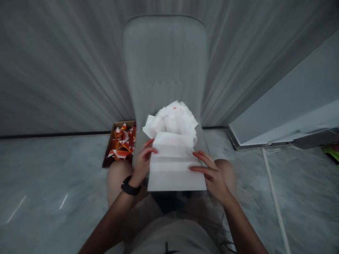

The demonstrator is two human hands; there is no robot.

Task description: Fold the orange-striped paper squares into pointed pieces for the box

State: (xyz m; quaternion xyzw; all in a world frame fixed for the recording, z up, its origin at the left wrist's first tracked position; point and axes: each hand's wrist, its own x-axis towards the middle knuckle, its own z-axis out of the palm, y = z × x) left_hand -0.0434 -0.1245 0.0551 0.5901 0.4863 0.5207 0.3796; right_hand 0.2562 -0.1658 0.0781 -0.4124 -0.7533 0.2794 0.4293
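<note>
A grey padded seat [164, 60] rises ahead of us before a grey curtain [66, 70], with a marble floor [47, 176] on either side. We count one folded white paper sheet [173, 169], crumpled at its far end and lying over our lap, held lightly at its sides by two grips, the left grip [143, 162] and the right grip [209, 174], fingers gently curved, not clenched. One black watch [130, 186] circles the left wrist, and one cardboard box [127, 123] of orange-and-white folded paper pieces [122, 144], too many to count, stands on the marble floor just left of the seat.
</note>
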